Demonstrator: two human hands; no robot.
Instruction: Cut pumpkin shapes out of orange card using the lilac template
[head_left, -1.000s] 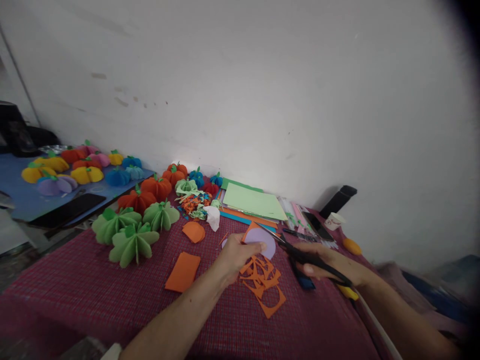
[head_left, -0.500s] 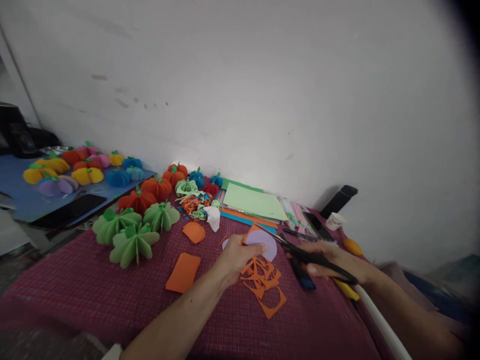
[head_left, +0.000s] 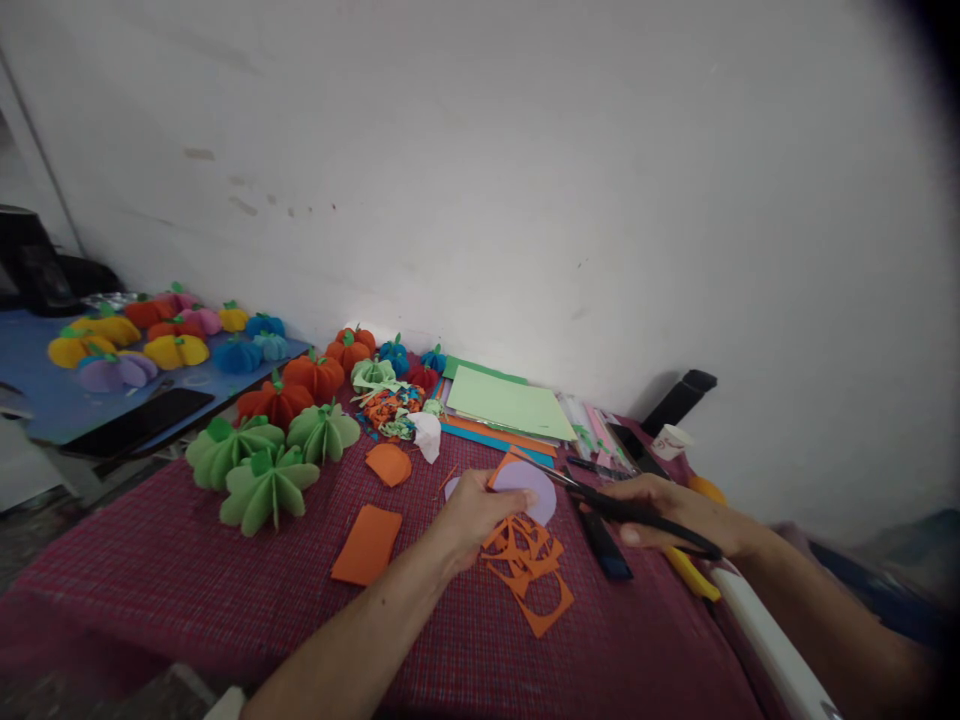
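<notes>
My left hand (head_left: 480,510) pinches a lilac paper circle (head_left: 534,488) laid against a piece of orange paper (head_left: 508,462), its thumb on the circle. In my right hand (head_left: 660,515) are black-handled scissors (head_left: 622,508), their blades at the orange paper along the circle's upper edge. Whether the blades are closed I cannot tell. Orange paper offcuts (head_left: 525,560) with round holes lie just below my left hand. To its left are a stack of orange rectangles (head_left: 367,545) and cut orange rounds (head_left: 388,464).
Green paper pumpkins (head_left: 270,485) and orange ones (head_left: 315,375) stand on the left of the checked cloth. Coloured sheets (head_left: 510,405) are stacked against the wall. On the right are a paper cup (head_left: 671,441), a yellow cutter-like tool (head_left: 691,575) and a dark blue strip-shaped item (head_left: 606,545).
My right hand and the scissors have shifted slightly to the right. The lilac circle and orange paper have moved a little, while my left hand keeps its hold.
</notes>
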